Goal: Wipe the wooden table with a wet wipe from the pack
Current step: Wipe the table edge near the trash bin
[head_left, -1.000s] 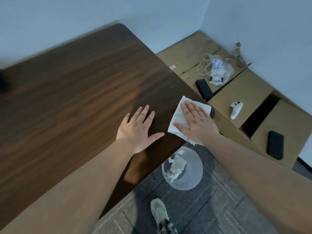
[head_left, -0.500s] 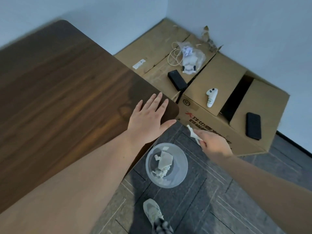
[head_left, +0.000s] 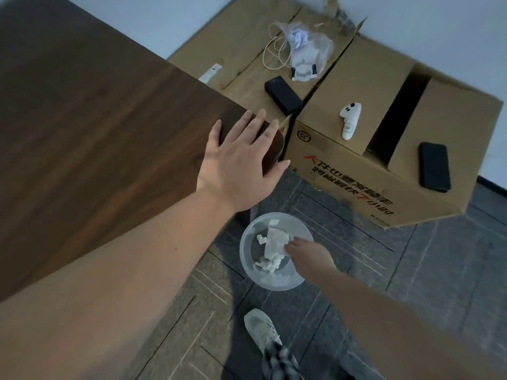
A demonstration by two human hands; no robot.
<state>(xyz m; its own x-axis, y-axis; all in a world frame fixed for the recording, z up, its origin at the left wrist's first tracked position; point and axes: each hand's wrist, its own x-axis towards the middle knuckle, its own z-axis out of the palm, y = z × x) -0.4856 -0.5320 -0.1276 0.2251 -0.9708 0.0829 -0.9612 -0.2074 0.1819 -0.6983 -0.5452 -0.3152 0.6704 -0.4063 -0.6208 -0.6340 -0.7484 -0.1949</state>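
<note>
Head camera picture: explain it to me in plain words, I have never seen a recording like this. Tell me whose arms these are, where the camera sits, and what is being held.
There is no machine here. The camera is worn on a person's head and looks down, so both bare arms are the wearer's own. The left hand lies flat on the corner of the wooden table. The right hand reaches down over a clear plastic bin on the floor, its fingertips at a white wipe above other crumpled wipes; whether it still grips the wipe cannot be told. Beside the table stand cardboard boxes carrying a white controller and a black phone. The wearer's shoe shows below.
</note>
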